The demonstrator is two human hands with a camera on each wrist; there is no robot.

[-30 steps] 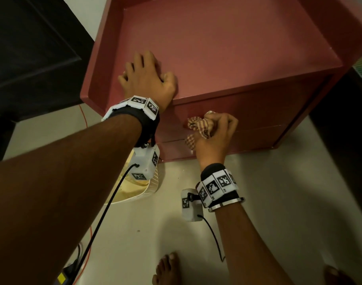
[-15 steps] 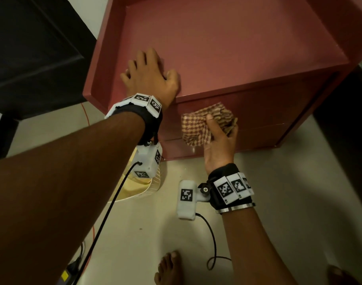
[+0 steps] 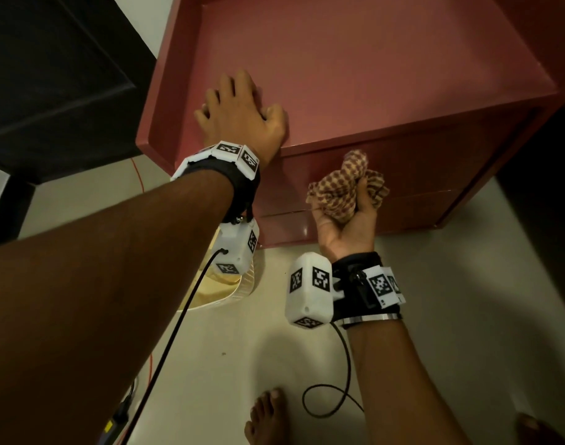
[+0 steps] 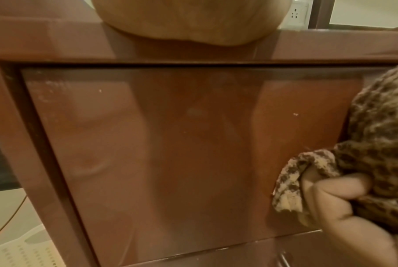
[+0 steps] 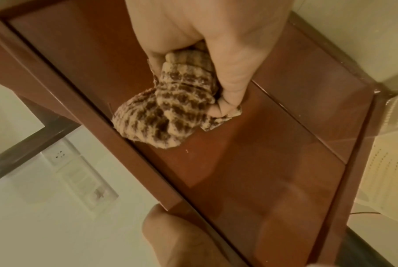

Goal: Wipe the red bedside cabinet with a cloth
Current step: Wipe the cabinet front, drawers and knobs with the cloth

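Note:
The red bedside cabinet (image 3: 371,75) fills the upper middle of the head view, its drawer fronts (image 4: 182,153) facing me. My left hand (image 3: 239,114) lies flat with spread fingers on the cabinet top near the front left corner. My right hand (image 3: 348,216) is turned palm up and grips a bunched brown-and-cream checked cloth (image 3: 342,191) against the upper drawer front. In the right wrist view the cloth (image 5: 170,115) is crumpled in the fingers (image 5: 229,97) and touches the drawer front (image 5: 250,171) just under the top's edge. The left wrist view shows the cloth (image 4: 376,144) at the right.
A cream perforated plastic basket (image 3: 216,290) sits on the pale floor below the cabinet's left side. A dark door or panel (image 3: 56,75) stands to the left. My bare feet (image 3: 265,415) and a black cable (image 3: 335,396) are on the floor near me.
My right hand has rolled from knuckles up to palm up, and the cloth, spread half a second ago, is bunched up again. The left hand has stayed on the cabinet top.

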